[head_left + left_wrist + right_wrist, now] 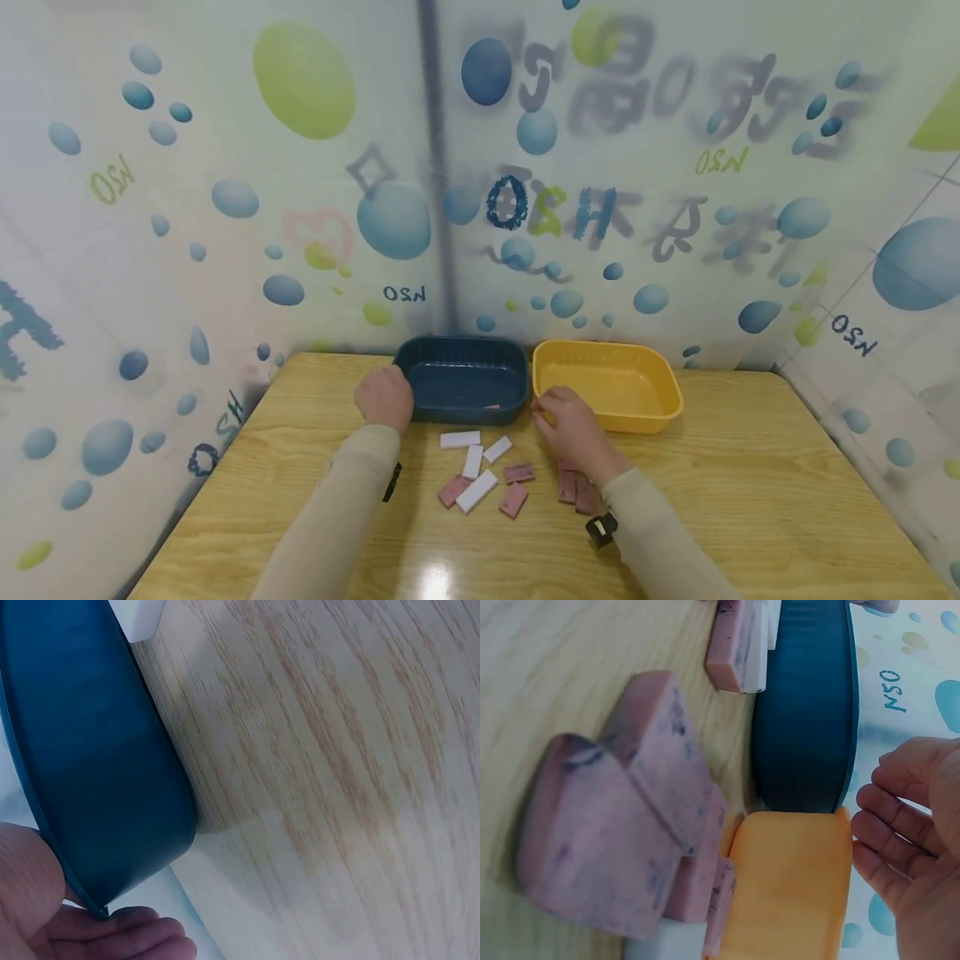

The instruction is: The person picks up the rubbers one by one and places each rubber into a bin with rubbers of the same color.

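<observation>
Tub [450, 416] of dark blue plastic, rounded at the corners and with a thin rim, stands at the back of the wooden table [750, 500]. Just beside it, on the right, is a shallow yellow tub [637, 424], smooth and rounded too. Inside the blue one a sliver of pink shows near the front wall.

The left hand [384, 396] holds the blue tub's left end, its rim between thumb and fingers. The right hand [573, 425] is at the yellow tub's near left corner, its fingers bent; I cannot tell whether they pinch anything.

In front of the blue tub lie four plain white blocks [477, 492], one resting against a pink block [453, 490]. Two more pink pieces [513, 500] lie just right of them. Nearer the right wrist is a pink cluster [567, 487] with dark specks, its pieces overlapping; the right hand and sleeve [660, 533] partly hide it and the yellow corner. A black wrist device [602, 529] sits beside it. Behind hangs a spotted backdrop [390, 108].
</observation>
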`<state>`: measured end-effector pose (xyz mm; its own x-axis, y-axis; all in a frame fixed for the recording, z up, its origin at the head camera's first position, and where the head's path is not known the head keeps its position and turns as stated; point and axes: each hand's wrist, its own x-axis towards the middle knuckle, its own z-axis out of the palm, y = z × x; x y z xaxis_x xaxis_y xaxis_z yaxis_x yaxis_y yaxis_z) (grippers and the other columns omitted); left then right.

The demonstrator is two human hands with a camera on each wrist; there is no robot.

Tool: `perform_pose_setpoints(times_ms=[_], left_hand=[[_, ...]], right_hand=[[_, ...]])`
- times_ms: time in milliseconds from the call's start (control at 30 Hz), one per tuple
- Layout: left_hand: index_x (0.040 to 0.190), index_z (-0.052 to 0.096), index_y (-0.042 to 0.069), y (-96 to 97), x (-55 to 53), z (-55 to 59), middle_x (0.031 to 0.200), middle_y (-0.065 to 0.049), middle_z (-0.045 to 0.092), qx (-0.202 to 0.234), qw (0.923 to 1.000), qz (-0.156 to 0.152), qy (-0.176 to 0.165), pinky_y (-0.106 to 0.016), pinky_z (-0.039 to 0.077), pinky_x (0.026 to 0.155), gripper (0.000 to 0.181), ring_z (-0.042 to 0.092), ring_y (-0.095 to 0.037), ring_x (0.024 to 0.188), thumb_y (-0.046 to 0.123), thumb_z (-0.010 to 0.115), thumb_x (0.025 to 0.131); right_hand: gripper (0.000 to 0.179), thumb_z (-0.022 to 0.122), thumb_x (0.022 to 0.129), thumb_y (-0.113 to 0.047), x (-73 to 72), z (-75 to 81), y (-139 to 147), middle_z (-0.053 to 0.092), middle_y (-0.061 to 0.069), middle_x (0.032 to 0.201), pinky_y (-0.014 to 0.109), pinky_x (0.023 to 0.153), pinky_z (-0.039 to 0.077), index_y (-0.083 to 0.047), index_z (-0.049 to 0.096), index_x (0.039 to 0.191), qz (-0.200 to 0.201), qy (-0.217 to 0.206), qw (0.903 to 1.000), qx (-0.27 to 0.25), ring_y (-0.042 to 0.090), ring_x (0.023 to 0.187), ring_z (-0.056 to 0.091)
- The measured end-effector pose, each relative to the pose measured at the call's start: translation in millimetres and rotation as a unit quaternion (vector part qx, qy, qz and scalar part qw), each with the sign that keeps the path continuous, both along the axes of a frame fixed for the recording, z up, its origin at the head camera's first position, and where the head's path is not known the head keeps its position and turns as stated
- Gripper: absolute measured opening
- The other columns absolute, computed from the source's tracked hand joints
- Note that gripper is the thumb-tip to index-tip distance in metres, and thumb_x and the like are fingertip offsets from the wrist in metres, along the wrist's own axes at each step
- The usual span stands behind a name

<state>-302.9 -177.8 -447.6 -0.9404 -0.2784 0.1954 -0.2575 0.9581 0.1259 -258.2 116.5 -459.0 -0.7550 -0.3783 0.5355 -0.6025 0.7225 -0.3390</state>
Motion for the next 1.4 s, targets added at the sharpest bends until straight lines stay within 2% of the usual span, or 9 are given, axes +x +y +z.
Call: perform_pose_setpoints(times_ms=[533,800,1000,1100,1267,1400], left_hand=[[0.076,0.069,0.002,-2.3,1.1,-0.8,0.067,-0.013,0.066,0.004,0.9999,-0.003,-0.011,-0.034,0.047,0.043,0.034,0.064,-0.022,0.056,0.012,0.053,0.104],[0.080,0.071,0.002,-0.3,2.2,2.6,0.072,-0.015,0.069,0.013,0.9998,-0.002,-0.016,-0.036,0.049,0.044,0.032,0.067,-0.025,0.059,0.012,0.053,0.104],[0.080,0.071,0.001,0.5,2.5,4.2,0.071,-0.015,0.069,0.015,0.9998,-0.002,-0.014,-0.036,0.049,0.045,0.032,0.066,-0.024,0.059,0.012,0.052,0.104],[0.078,0.070,0.002,0.4,2.7,4.3,0.069,-0.014,0.067,0.014,0.9998,-0.004,-0.016,-0.035,0.048,0.044,0.033,0.065,-0.023,0.057,0.012,0.052,0.104],[0.077,0.069,0.002,0.1,2.7,3.9,0.067,-0.013,0.066,0.010,0.9997,-0.005,-0.021,-0.034,0.047,0.044,0.034,0.064,-0.023,0.056,0.013,0.052,0.105],[0.078,0.069,0.002,0.2,3.1,4.4,0.067,-0.013,0.066,0.008,0.9997,-0.009,-0.019,-0.034,0.047,0.044,0.034,0.065,-0.023,0.057,0.012,0.052,0.105]], right_hand=[[0.011,0.082,0.084,-0.003,12.4,-14.9,-2,0.064,0.004,0.088,0.038,0.076,0.055,-0.003,0.076,0.092,0.021,0.025,0.9990,0.029,0.021,0.081,0.059],[0.011,0.077,0.087,-0.005,16.2,-23.1,-11,0.066,0.005,0.095,0.038,0.080,0.057,-0.004,0.076,0.097,0.026,-0.023,0.9985,0.043,0.020,0.087,0.064],[0.014,0.074,0.085,-0.004,13.7,-24.6,-19,0.065,0.005,0.094,0.037,0.080,0.055,-0.004,0.076,0.099,0.056,-0.036,0.9954,0.068,0.019,0.085,0.061],[0.016,0.073,0.086,-0.004,12.8,-24.5,-23,0.065,0.005,0.096,0.037,0.081,0.054,-0.004,0.076,0.102,0.067,-0.062,0.9926,0.080,0.019,0.087,0.060],[0.018,0.072,0.090,-0.006,12.3,-25.1,-29,0.064,0.004,0.099,0.037,0.084,0.054,-0.005,0.076,0.107,0.059,-0.115,0.9860,0.105,0.017,0.091,0.059],[0.016,0.072,0.093,-0.008,12.4,-26.4,-32,0.064,0.004,0.098,0.039,0.083,0.054,-0.006,0.076,0.108,0.056,-0.120,0.9844,0.115,0.019,0.089,0.058]])
